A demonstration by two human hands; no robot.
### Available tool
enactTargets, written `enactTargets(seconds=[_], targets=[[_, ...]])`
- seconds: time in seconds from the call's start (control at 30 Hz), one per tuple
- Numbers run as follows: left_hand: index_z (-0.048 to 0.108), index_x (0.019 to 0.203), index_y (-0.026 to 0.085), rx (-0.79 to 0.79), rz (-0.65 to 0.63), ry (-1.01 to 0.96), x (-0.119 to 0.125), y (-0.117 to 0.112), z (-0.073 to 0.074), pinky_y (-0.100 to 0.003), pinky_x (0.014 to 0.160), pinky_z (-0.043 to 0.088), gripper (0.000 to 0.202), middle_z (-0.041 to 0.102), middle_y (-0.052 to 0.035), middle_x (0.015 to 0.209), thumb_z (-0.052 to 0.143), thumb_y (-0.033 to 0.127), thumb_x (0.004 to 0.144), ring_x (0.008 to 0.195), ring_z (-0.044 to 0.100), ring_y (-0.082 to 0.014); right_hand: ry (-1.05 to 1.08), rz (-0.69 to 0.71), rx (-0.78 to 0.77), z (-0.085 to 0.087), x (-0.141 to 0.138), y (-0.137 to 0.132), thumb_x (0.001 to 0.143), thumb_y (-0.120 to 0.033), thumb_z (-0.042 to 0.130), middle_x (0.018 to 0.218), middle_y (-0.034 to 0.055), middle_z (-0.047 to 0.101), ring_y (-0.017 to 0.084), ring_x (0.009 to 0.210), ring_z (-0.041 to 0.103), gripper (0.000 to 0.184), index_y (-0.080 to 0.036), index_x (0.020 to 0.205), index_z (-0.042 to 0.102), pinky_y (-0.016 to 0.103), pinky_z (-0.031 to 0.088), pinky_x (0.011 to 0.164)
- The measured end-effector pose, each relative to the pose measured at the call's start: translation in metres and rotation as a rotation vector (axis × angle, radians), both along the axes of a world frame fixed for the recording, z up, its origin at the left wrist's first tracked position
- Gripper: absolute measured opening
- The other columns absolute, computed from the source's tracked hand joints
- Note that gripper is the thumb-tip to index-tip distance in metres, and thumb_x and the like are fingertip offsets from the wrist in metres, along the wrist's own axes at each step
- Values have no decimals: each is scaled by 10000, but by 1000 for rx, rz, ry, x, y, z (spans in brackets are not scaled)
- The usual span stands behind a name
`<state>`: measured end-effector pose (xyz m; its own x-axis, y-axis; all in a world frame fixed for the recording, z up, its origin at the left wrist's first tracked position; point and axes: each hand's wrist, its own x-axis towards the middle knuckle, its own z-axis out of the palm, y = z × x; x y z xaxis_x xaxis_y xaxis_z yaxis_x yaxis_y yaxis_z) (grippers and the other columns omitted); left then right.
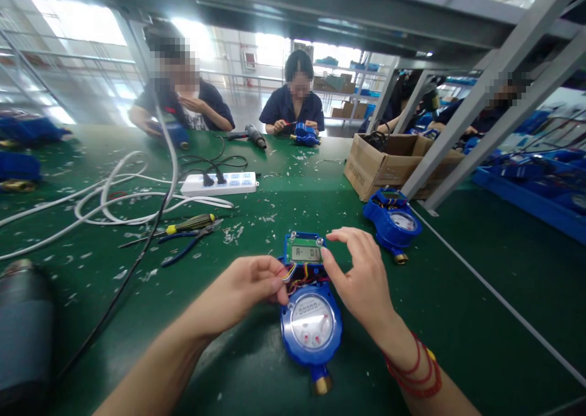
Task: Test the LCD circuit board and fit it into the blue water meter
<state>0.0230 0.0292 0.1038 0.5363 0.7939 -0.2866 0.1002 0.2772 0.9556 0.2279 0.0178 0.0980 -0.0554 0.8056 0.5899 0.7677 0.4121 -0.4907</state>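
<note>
A blue water meter (311, 324) lies on the green table in front of me, its brass end toward me. Above its round dial sits a green circuit board (307, 245) with a lit-up LCD reading "A- 01". Thin coloured wires (293, 274) run between the board and the meter's open housing. My left hand (256, 282) is at the left side, fingertips pinched on these wires. My right hand (359, 269) is on the right, thumb at the edge of the display and fingers apart. It holds nothing that I can see.
Nearby are a second blue meter (394, 224), a cardboard box (389, 166), a white power strip (220, 184), pliers (190, 243), a screwdriver (192, 222) and looped white cable (105, 202). A heat gun (254, 135) lies by co-workers opposite. A metal post (480, 93) slants down at right.
</note>
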Motion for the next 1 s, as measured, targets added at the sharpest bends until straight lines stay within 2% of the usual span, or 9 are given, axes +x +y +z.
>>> enactTargets(seconds=[0.07, 0.2, 0.43, 0.63, 1.0], targets=[[553, 872, 98, -6, 18, -6, 0, 0, -1, -181, 671, 407, 227, 632, -35, 736, 577, 299, 768, 692, 549, -77, -8, 72, 103, 0, -5, -10, 827, -185, 553, 942, 44, 592, 184, 958, 498, 90, -174, 914, 575, 338, 359, 854], [572, 872, 92, -25, 62, -34, 2, 1, -2, -173, 647, 409, 240, 632, -33, 713, 596, 299, 753, 654, 539, -67, -29, 180, 123, -7, -17, -23, 810, -182, 602, 875, 23, 627, 168, 894, 529, 77, -186, 886, 612, 317, 382, 804], [623, 812, 106, -64, 125, -83, 7, 0, -2, -135, 647, 411, 211, 617, -11, 770, 654, 288, 711, 686, 523, -44, 3, 138, 107, -20, -26, -19, 804, -242, 634, 837, 25, 638, 167, 826, 545, 115, -198, 908, 656, 308, 376, 727], [614, 782, 114, -42, 103, -83, 5, 1, -6, -127, 621, 387, 191, 571, 14, 723, 650, 288, 712, 654, 480, -31, 4, 130, 185, -20, -30, -15, 806, -219, 635, 752, -1, 638, 147, 742, 546, 54, -205, 845, 669, 290, 355, 671], [600, 790, 110, -49, 121, -54, 8, -1, -7, -141, 630, 375, 220, 566, 6, 747, 646, 311, 714, 676, 473, -42, -57, 133, 198, -20, -34, -15, 790, -153, 613, 688, -13, 627, 143, 712, 556, 56, -171, 741, 632, 298, 344, 638]])
